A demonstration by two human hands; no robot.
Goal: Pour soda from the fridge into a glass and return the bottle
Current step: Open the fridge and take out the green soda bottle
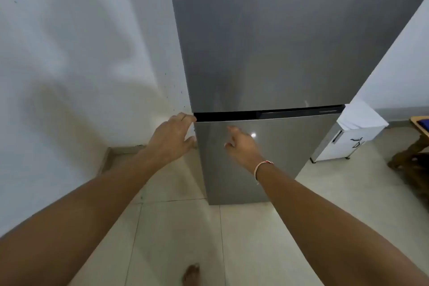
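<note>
a tall grey fridge (267,53) stands on the pale tiled floor (176,227), set against the white wall (69,53) at its left side. both its doors are closed, the upper door above and the lower door (278,158) below, with a dark seam (267,114) running across between them. the soda bottle and the glass are not to be seen; only the closed front of the fridge shows.

the left hand (171,137) is at the left edge of the fridge, right at the seam, its fingers (185,117) bent round the top left corner of the lower door and its thumb near the door's side edge; whether it truly grips the edge or only touches it cannot be told. the right hand (241,144) is just in front of the lower door near its upper left part, fingers loose and spread, holding nothing, and whether they touch the door cannot be told. a thin bracelet (262,167) sits on the right wrist.

beside the fridge's right side stands a small white cabinet (348,139), and at the far right edge part of a wooden piece of furniture (415,146). a bare foot (191,274) shows on the floor at the bottom.
</note>
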